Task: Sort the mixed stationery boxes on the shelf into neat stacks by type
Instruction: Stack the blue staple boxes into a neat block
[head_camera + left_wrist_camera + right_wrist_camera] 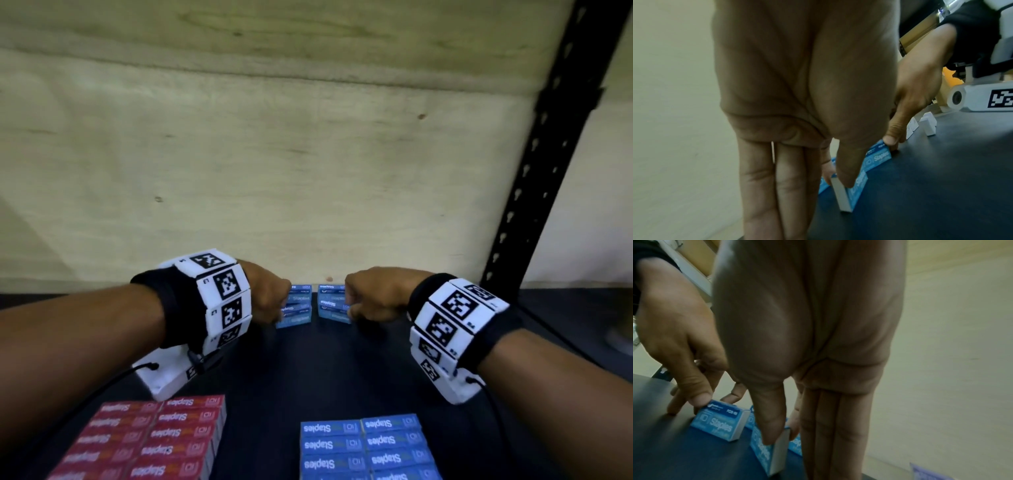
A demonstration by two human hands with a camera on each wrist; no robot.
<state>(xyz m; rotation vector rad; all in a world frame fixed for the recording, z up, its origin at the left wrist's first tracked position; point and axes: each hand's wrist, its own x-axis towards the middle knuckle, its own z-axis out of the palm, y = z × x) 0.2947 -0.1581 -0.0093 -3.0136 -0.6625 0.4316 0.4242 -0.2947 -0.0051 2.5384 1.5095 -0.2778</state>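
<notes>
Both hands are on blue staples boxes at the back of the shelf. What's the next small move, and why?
Probably lift both boxes and bring them forward onto the blue stack. The left hand pinches one blue box and the right hand pinches another, each with thumb and fingers. They still sit on the dark shelf, apart from the blue stack, which stands beside the red stack.

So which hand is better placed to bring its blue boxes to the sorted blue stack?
Probably the right hand: the blue Staples stack lies below it, while the left hand is nearer the red Staples stack. Each hand pinches blue Staples boxes.
</notes>
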